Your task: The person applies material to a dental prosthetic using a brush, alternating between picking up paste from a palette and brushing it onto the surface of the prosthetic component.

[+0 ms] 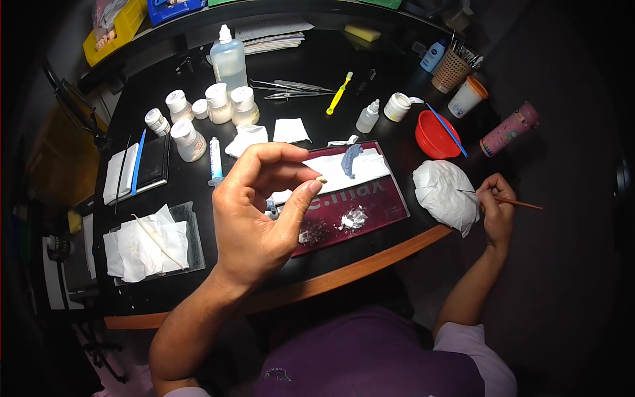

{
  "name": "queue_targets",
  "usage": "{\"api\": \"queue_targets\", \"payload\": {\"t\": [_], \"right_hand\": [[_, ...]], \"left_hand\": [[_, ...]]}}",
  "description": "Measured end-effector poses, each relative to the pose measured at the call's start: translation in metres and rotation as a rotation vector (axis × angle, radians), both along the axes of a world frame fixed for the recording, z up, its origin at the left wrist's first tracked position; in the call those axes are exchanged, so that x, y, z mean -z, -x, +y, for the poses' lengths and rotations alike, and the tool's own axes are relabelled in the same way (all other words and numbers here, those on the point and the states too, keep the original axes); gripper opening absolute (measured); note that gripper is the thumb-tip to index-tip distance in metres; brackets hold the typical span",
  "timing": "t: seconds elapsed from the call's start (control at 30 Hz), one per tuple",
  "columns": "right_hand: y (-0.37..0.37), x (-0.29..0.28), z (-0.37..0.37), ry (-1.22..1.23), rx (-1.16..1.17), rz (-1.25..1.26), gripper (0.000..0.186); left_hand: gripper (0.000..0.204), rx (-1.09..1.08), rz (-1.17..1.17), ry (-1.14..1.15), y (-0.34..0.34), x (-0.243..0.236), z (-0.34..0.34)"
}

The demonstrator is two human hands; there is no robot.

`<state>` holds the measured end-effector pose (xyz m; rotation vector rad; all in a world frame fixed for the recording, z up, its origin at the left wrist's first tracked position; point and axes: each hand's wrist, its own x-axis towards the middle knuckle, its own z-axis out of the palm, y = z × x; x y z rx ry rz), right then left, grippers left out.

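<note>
Between the thumb and forefinger of my left hand (254,218) is a small yellowish dental crown (321,180), held up above the dark red slab (390,223). My right hand (497,215) pinches a thin brush (524,203) with a reddish-brown handle. The brush's front end lies against the white tissue pad (444,195) at the table's right edge; its tip is hard to make out. On the slab are a folded white tissue (374,169), a blue-grey moulded piece (351,163) and a mound of white powder (353,219). My left hand hides part of the slab.
Several white jars (188,140) and a large clear bottle (228,63) stand at the back left. Tweezers (291,96) and a yellow-handled tool (340,94) lie behind the slab. A red bowl (433,137) sits beyond the pad. Tissues (149,248) cover a plate at left.
</note>
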<state>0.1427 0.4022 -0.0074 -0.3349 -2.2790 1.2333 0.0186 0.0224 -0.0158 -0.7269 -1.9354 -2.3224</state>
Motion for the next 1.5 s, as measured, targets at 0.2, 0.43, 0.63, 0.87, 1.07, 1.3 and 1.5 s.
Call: {"api": "queue_targets", "payload": {"t": [0.2,0.43,0.63,0.87,1.07,1.3,1.5], "right_hand": [[0.007,-0.017,-0.037,0.098,0.004,0.186,0.017],[0.026,-0.003,-0.116,0.166,-0.292,0.153,0.03],[0.037,0.031,-0.179,0.121,-0.564,0.204,0.009],[0.045,0.039,-0.203,-0.182,-0.602,0.269,0.013],[0.047,0.039,-0.206,-0.232,-0.625,0.226,0.012],[0.048,0.041,-0.206,-0.255,-0.637,0.216,0.013],[0.043,0.043,-0.21,-0.161,-0.566,0.148,0.013]], "left_hand": [[0.027,0.001,0.008,-0.001,0.0,-0.002,0.0],[0.013,-0.068,0.092,0.062,0.006,-0.001,-0.008],[0.012,-0.134,0.001,-0.035,0.026,-0.003,-0.023],[0.024,-0.105,-0.051,-0.001,0.036,-0.001,-0.037],[0.024,-0.109,-0.063,-0.028,0.033,0.0,-0.036],[0.024,-0.087,-0.056,-0.003,0.031,-0.003,-0.035],[0.023,-0.074,-0.056,0.015,0.028,-0.005,-0.035]]}}
